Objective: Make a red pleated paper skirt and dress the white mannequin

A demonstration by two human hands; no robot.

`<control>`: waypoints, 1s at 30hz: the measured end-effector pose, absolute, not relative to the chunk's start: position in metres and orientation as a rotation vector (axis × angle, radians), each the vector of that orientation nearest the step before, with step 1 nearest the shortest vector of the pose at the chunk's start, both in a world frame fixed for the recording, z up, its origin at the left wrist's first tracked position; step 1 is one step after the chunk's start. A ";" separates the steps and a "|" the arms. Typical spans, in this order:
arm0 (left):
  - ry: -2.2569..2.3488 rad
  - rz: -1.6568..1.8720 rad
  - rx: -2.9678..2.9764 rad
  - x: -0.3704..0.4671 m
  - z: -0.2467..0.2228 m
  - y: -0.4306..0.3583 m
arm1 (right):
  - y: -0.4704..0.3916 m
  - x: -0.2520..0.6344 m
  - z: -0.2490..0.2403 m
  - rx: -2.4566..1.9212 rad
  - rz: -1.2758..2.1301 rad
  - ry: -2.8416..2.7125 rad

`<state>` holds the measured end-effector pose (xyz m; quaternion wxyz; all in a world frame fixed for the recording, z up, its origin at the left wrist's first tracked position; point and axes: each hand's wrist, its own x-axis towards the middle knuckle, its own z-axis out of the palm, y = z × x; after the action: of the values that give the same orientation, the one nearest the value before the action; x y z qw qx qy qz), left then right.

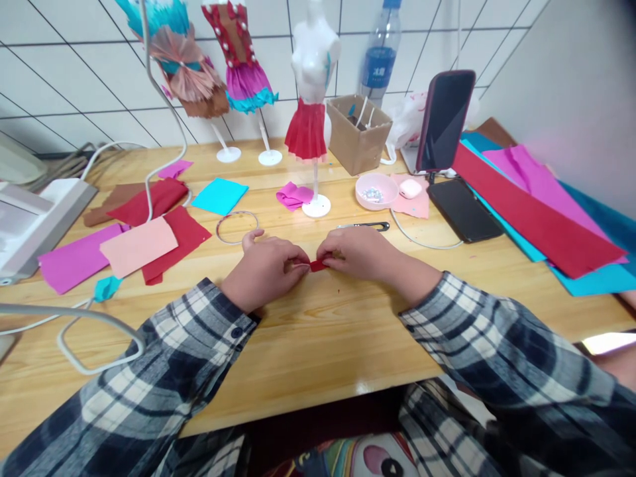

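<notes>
A small strip of red paper (317,265) is pinched between my two hands, low over the wooden table (318,344). My left hand (268,268) is closed on its left end, with thumb and forefinger together. On the right end, the fingers of my right hand (355,255) are pressed together. Just behind my right hand lies a black-handled cutter (370,226). A white mannequin (315,53) in a red pleated skirt (307,130) stands behind the hands, with a folded magenta piece (294,196) beside its base.
Two dressed mannequins (191,76) (243,59) stand at the back left. Coloured papers (139,245) lie left, and long sheets (536,205) right. Behind are a cardboard box (358,136), a pink bowl (376,192), and phones (444,122) (466,209). A white cable (171,149) hangs at left.
</notes>
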<state>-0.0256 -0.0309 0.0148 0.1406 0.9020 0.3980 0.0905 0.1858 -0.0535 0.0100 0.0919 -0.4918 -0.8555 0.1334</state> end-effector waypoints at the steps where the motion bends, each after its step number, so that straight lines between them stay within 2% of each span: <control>1: 1.137 0.258 2.623 -0.026 0.015 -0.031 | -0.053 0.187 0.010 -1.442 0.407 -2.554; 13: 0.973 0.314 2.797 -0.033 0.014 -0.031 | -0.060 0.193 0.002 -1.391 0.399 -2.488; 23: 0.786 0.313 3.081 -0.034 0.017 -0.037 | -0.077 0.197 -0.006 -1.219 -0.037 -2.688; 30: 0.665 0.193 3.255 -0.038 0.024 -0.048 | -0.085 0.203 0.001 -1.156 -0.037 -2.816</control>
<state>-0.0375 -0.0481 0.0235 -0.0932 0.9739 0.1989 0.0577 0.2028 -0.0850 0.0007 0.0488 -0.3793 -0.9239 -0.0122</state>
